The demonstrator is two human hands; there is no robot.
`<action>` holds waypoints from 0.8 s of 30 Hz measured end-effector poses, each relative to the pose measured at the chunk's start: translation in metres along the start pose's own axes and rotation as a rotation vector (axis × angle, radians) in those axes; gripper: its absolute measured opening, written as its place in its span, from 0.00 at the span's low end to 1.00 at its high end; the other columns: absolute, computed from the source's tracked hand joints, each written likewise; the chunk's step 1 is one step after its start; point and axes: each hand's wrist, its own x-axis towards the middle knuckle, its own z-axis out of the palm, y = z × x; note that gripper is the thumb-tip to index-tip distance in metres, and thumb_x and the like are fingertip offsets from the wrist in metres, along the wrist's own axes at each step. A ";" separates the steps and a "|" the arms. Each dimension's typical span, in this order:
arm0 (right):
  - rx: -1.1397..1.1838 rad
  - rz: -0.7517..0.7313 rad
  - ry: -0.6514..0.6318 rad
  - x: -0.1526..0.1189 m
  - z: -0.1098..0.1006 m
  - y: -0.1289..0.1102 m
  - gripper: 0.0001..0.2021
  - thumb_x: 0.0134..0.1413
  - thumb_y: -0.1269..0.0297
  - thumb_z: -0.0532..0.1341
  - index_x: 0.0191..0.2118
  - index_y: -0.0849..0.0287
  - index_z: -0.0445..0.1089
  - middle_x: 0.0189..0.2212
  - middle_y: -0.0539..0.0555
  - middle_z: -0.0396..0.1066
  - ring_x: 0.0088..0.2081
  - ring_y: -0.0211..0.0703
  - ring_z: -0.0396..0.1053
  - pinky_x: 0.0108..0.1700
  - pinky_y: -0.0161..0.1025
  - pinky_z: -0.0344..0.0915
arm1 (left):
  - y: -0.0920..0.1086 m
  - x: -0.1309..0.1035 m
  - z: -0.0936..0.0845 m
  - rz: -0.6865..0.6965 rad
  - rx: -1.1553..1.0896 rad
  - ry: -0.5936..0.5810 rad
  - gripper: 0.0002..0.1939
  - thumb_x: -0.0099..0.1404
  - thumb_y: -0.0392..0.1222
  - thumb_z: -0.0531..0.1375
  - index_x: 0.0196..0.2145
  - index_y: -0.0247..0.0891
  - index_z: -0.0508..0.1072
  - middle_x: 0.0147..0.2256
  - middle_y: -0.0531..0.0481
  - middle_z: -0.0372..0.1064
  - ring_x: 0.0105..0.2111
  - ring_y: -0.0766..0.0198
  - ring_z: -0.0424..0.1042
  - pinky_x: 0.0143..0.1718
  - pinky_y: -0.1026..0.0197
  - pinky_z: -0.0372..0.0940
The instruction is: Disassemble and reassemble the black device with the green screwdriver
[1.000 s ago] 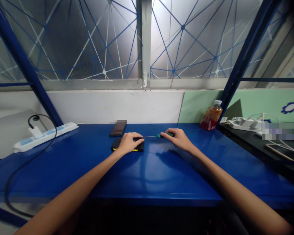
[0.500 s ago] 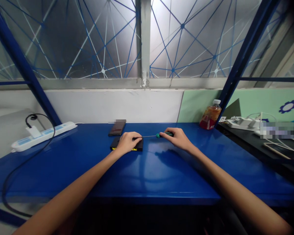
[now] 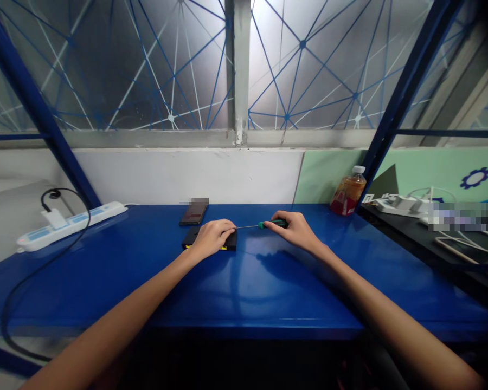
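My left hand [image 3: 214, 236] rests over a flat black box [image 3: 190, 238] with yellow patches along its near side. Its thumb and fingertips come together at the tip of a screwdriver [image 3: 250, 227]; whatever they pinch there is too small to make out. The green and black handle of that screwdriver is gripped by my right hand [image 3: 295, 226], held just above the table. Its thin metal shaft lies level, pointing left to the box's right end. The left hand hides much of the box top.
Behind the box lies a dark phone [image 3: 194, 212] on the blue table [image 3: 244, 298]. A white power strip [image 3: 73, 225] with a black cable [image 3: 61, 265] is on the left. A drink bottle [image 3: 348, 192] stands back right, near white chargers and cables [image 3: 410, 203].
The right hand's thumb and fingers have shifted slightly around the screwdriver handle. The left hand and the box stay nearly where they were.
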 end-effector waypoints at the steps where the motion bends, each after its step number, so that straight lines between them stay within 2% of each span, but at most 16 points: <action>1: 0.006 -0.006 0.005 0.000 -0.001 0.000 0.18 0.56 0.49 0.60 0.31 0.61 0.73 0.24 0.51 0.71 0.26 0.38 0.64 0.29 0.34 0.55 | 0.000 0.000 0.000 0.004 -0.014 -0.003 0.12 0.69 0.38 0.54 0.40 0.43 0.78 0.44 0.53 0.76 0.43 0.58 0.75 0.43 0.60 0.67; 4: 0.029 -0.011 0.004 0.001 -0.002 0.001 0.15 0.54 0.51 0.62 0.33 0.61 0.72 0.28 0.52 0.73 0.28 0.40 0.66 0.31 0.35 0.57 | -0.002 0.001 0.000 0.011 -0.089 -0.003 0.11 0.69 0.38 0.55 0.39 0.42 0.79 0.44 0.51 0.76 0.43 0.58 0.75 0.44 0.59 0.67; 7: 0.032 -0.019 -0.061 0.001 -0.002 0.003 0.14 0.55 0.53 0.62 0.34 0.60 0.73 0.29 0.53 0.74 0.29 0.40 0.66 0.32 0.35 0.57 | -0.005 0.001 0.000 0.004 -0.187 -0.001 0.11 0.68 0.39 0.56 0.39 0.41 0.79 0.43 0.50 0.77 0.43 0.58 0.75 0.45 0.59 0.68; 13: -0.010 -0.042 -0.225 0.000 -0.002 0.008 0.18 0.57 0.48 0.59 0.34 0.60 0.75 0.24 0.50 0.70 0.24 0.36 0.60 0.27 0.34 0.51 | -0.009 0.000 -0.003 0.040 -0.226 -0.069 0.11 0.69 0.41 0.57 0.40 0.42 0.80 0.46 0.49 0.75 0.44 0.58 0.74 0.48 0.58 0.67; 18: 0.000 0.002 -0.347 0.000 -0.005 0.009 0.20 0.54 0.46 0.61 0.28 0.61 0.74 0.19 0.48 0.64 0.22 0.34 0.56 0.25 0.34 0.48 | -0.009 0.001 -0.003 0.073 -0.242 -0.154 0.13 0.70 0.42 0.55 0.43 0.43 0.80 0.51 0.49 0.73 0.48 0.58 0.73 0.49 0.58 0.67; 24: -0.032 -0.005 -0.388 -0.001 -0.007 0.001 0.16 0.56 0.53 0.59 0.29 0.61 0.73 0.19 0.47 0.62 0.22 0.33 0.55 0.25 0.34 0.47 | -0.005 0.002 -0.007 0.058 -0.232 -0.216 0.13 0.70 0.46 0.55 0.45 0.47 0.79 0.54 0.50 0.70 0.49 0.57 0.72 0.48 0.58 0.67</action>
